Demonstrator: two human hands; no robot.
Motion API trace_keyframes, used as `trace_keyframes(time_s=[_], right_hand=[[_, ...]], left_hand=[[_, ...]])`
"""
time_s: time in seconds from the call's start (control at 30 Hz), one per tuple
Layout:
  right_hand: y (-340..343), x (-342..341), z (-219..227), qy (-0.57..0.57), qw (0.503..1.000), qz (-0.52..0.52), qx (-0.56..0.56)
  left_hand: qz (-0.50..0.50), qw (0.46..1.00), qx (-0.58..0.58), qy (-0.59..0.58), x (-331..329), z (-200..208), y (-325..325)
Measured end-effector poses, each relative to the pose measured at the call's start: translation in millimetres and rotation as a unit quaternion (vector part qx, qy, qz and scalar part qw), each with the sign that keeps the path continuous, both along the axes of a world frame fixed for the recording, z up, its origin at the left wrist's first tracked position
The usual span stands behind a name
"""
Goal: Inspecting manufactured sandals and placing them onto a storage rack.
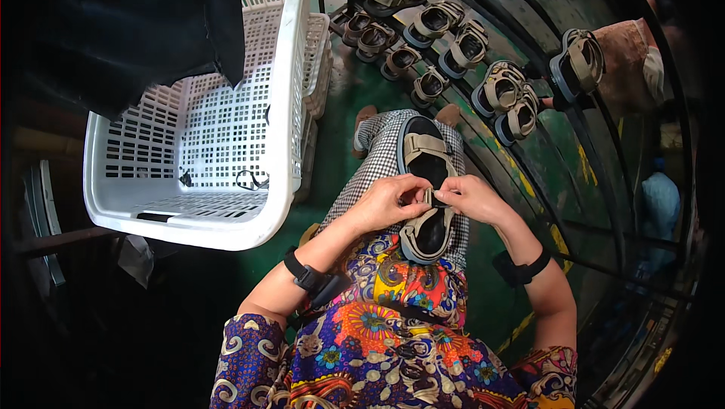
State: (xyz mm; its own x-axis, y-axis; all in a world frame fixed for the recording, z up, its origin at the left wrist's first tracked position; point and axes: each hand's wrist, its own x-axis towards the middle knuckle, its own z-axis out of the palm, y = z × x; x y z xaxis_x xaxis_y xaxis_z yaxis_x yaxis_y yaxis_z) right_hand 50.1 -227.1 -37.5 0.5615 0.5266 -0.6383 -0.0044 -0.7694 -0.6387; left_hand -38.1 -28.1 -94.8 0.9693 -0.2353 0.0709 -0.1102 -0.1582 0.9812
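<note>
Supports and their loads, clock directions taken from the centre of the view. Centre: the lap, in black-and-white checked trousers (377, 156), bears one beige-strapped sandal (429, 171), lying lengthwise from twelve to six o'clock. Twelve to three o'clock: a dark rack (596, 152) of curved rails carries further sandals (464, 48), ranged at more than one level, with a single sandal (580, 65) at two o'clock. Below: the green floor (491, 273), marked with yellow lines; brown shoes (448, 114) rest on it towards twelve o'clock.
</note>
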Motion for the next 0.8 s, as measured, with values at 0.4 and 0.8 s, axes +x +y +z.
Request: trace_keyframes(time_s=[0.4,0.8], right_hand=[[-2,-29,-7,-0.136,0.99,-0.019,0.031],[2,-30,3,-0.315,0.944,0.062,0.079]], left_hand=[[0.026,0.996,-0.006,0.081,-4,9,-13],[0.043,0.986,-0.055,0.152,2,26,-21]])
